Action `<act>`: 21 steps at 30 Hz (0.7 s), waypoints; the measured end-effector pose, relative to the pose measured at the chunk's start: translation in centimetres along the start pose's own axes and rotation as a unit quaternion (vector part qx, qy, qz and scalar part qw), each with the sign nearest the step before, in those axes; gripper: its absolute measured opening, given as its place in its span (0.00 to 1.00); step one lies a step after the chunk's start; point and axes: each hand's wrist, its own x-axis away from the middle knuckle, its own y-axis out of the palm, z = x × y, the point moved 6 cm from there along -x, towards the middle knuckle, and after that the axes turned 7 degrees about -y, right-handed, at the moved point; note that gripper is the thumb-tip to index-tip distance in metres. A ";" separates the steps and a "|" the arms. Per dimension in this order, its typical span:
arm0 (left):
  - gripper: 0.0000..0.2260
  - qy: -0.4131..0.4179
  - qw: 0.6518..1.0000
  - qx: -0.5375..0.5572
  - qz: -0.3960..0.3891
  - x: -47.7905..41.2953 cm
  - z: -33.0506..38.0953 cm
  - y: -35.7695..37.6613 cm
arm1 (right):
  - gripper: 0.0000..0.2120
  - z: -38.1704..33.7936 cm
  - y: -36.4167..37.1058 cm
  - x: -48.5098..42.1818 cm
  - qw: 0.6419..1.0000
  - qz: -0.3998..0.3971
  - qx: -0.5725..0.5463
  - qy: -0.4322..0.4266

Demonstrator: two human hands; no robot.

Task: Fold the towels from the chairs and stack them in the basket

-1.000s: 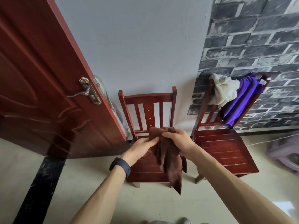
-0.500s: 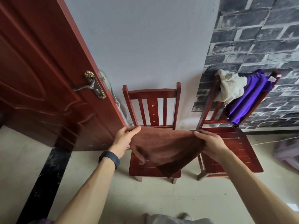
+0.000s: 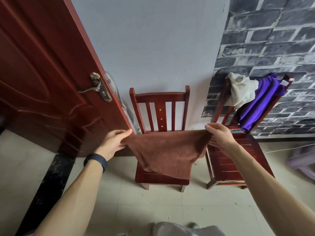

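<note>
Brown towel [image 3: 167, 150], two other towels [image 3: 242, 89] [image 3: 260, 103], two chairs [image 3: 160, 97] [image 3: 221, 167].

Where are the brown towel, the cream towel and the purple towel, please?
brown towel [image 3: 167, 150]: head view, middle of the spread cloth.
cream towel [image 3: 242, 90]: head view, centre of the bunched part.
purple towel [image 3: 260, 101]: head view, middle of the hanging fold.

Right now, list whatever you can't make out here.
Head view only.
- Basket: nowhere in frame.
- Middle chair seat: mostly covered by the brown towel stretched between the left hand and right hand.
- Right chair backrest: draped by the cream towel and purple towel.
- Stool: cut off by the right edge, blurred.
- Thing behind the door: mostly hidden by the door's edge.
</note>
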 end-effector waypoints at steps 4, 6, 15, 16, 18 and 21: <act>0.18 0.023 0.998 0.001 -0.061 0.4 1.0 -0.6 | 0.16 -2.2 0.3 0.1 0.995 -0.072 0.031 -0.061; 0.18 0.054 0.992 -0.096 -0.064 0.5 1.3 -0.8 | 0.14 -3.2 0.3 0.4 0.976 -0.044 0.180 -0.114; 0.06 0.214 0.905 -0.326 0.173 0.5 2.7 -2.3 | 0.07 -4.0 -0.1 -0.1 0.941 -0.005 0.304 -0.150; 0.06 0.214 0.905 -0.325 0.173 0.5 2.8 -2.3 | 0.07 -3.7 -0.3 -0.4 0.944 -0.005 0.299 -0.138; 0.07 0.216 0.902 -0.329 0.178 0.5 2.9 -2.5 | 0.10 -3.1 -0.5 -1.0 0.961 -0.009 0.253 -0.113; 0.06 0.206 0.907 -0.324 0.173 0.3 2.7 -2.6 | 0.11 -2.8 0.2 -1.1 0.972 -0.062 0.196 -0.111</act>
